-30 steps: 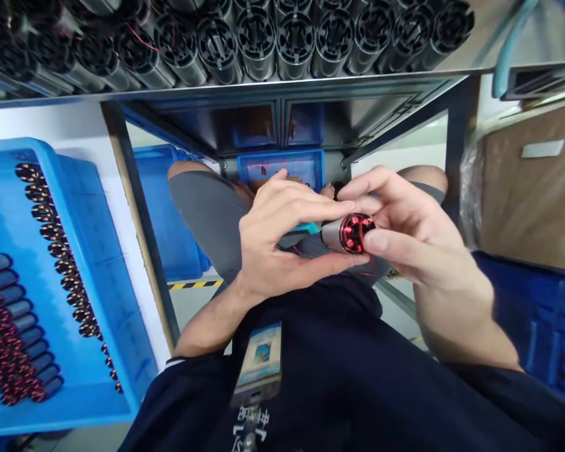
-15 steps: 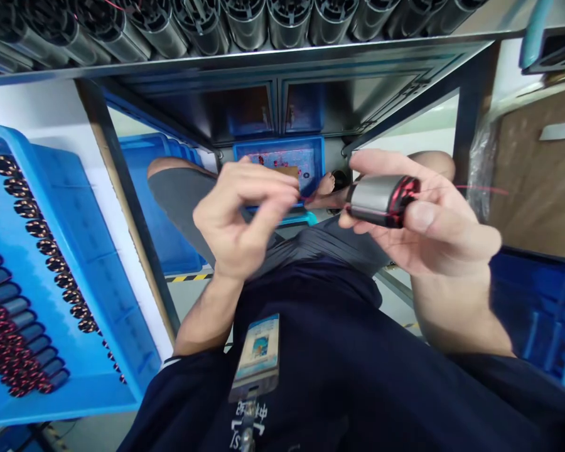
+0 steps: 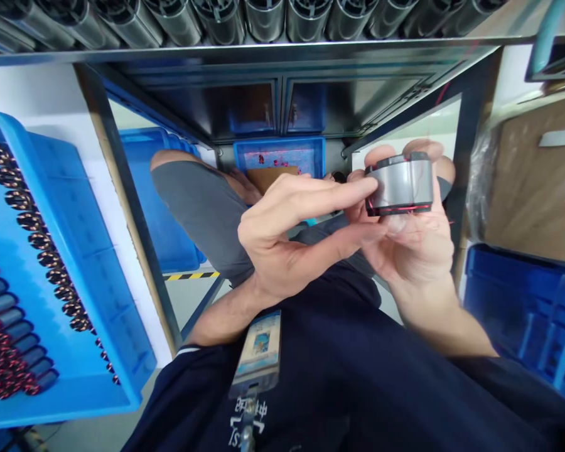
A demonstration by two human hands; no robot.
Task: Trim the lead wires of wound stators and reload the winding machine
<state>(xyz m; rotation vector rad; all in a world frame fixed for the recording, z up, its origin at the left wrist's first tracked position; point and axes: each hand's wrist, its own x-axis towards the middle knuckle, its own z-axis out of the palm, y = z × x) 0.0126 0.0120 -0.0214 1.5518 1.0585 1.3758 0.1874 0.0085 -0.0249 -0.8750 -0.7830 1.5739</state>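
The cylinder is silver-grey with black ends and red wire, the tubes along the table edge silver with black tops, the bin bright blue, the shirt navy with white lettering, the trousers grey, the carton brown, the tape striped yellow and black.

The only view comes from a camera worn on the person's head, facing forward and steeply down past the dark shirt and the ID badge. It looks from close above onto the left hand and right hand, wide enough to take in the workbench edge at top and the light-blue crate at left.
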